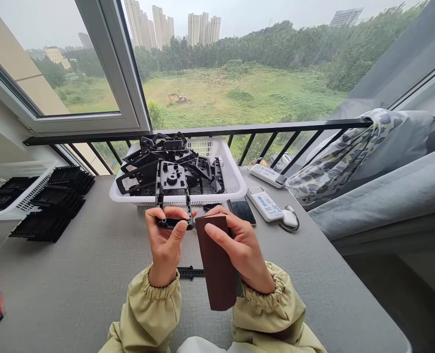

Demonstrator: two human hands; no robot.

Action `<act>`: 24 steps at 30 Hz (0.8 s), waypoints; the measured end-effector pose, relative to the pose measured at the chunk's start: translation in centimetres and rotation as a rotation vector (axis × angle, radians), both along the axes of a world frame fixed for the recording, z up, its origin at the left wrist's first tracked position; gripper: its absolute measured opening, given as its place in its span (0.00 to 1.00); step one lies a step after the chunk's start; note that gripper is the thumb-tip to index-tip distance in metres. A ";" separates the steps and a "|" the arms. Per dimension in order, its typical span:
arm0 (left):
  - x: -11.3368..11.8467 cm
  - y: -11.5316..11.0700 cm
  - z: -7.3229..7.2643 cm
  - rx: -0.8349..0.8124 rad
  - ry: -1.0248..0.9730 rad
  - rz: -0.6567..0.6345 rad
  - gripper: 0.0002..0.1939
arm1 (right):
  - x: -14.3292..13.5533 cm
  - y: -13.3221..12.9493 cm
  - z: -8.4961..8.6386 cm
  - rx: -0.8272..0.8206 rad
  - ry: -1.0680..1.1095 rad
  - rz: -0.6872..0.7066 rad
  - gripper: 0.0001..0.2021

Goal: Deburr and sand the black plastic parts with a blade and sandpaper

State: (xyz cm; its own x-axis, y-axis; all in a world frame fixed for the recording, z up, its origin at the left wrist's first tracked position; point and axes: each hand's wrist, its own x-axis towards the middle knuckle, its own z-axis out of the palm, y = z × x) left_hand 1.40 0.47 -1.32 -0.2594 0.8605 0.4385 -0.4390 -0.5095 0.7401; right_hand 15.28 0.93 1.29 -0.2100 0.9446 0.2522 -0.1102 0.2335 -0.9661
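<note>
A black frame [171, 180], held up on the near side of the white basket [236, 184], could be scuffed if bumped by the brown block [217, 267], the frame's near end being pinched by the nearly closed left hand [165, 247], while the block, just right, is clamped in the right hand [244, 249].

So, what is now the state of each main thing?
Left hand: closed on black frame
Black frame: held
Right hand: closed on brown block
Brown block: held, tilted
Middle basket: loaded with black parts
Left basket: holding black pieces
Phone-like slab: flat, dark
White devices: lying flat
Caliper-like tool: flat, partly hidden
</note>
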 end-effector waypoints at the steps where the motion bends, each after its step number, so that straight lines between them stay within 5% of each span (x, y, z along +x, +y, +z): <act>1: 0.0 0.0 0.1 -0.012 -0.032 -0.016 0.14 | 0.0 0.0 0.0 -0.024 0.012 0.014 0.10; 10: 0.2 -0.2 0.1 -0.036 -0.052 -0.075 0.12 | -0.2 -0.2 0.2 -0.190 0.106 0.034 0.12; 24: 0.2 0.0 -0.1 -0.018 -0.040 -0.084 0.07 | 0.0 -0.2 0.3 -0.219 0.102 0.115 0.13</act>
State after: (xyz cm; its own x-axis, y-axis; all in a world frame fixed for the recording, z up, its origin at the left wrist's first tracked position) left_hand 1.64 0.44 -1.40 -0.2031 0.8877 0.4132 -0.5091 -0.4562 0.7298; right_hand 15.26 0.69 1.59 -0.3032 0.9504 0.0696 -0.2236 0.0001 -0.9747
